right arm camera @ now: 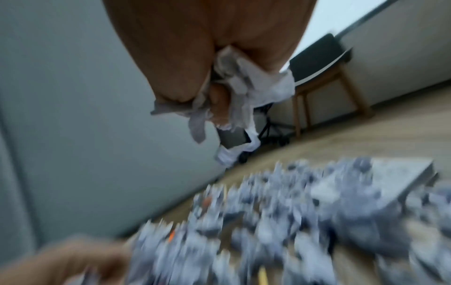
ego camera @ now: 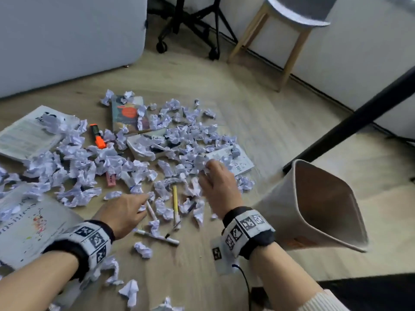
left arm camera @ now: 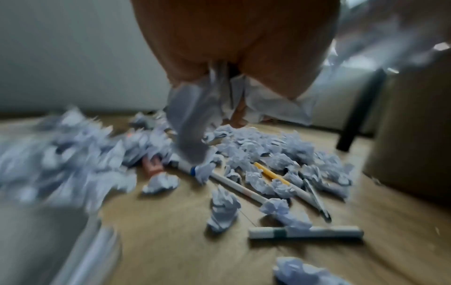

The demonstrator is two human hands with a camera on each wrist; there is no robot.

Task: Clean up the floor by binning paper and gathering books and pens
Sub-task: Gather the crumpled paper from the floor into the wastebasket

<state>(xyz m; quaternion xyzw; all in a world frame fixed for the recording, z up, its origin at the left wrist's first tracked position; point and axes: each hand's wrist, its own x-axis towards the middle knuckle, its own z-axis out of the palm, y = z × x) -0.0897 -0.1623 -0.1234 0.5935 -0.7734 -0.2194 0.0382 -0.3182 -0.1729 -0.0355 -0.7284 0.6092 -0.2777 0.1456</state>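
Note:
Many crumpled paper balls [ego camera: 186, 135] cover the wooden floor, mixed with several books and pens. My left hand [ego camera: 125, 212] is low over the near pile and grips crumpled paper [left arm camera: 195, 115]. My right hand [ego camera: 215, 187] is raised above the pile and clutches a wad of crumpled paper [right arm camera: 246, 90]. A yellow pen [ego camera: 175, 203] and a white pen [ego camera: 151, 211] lie between the hands; another white pen [ego camera: 157, 236] lies nearer. An orange highlighter [ego camera: 97, 135] and a pink eraser [ego camera: 110, 178] lie in the pile. The beige bin [ego camera: 314, 205] lies tipped at the right, mouth towards me.
Books lie at the left [ego camera: 29, 133], near left [ego camera: 29, 223], centre back [ego camera: 129, 113] and right [ego camera: 238, 160]. A black pole [ego camera: 350, 122] slants over the bin. A wooden stool [ego camera: 292, 37] and an office chair base [ego camera: 190, 30] stand behind. A grey sofa [ego camera: 67, 37] stands at the back left.

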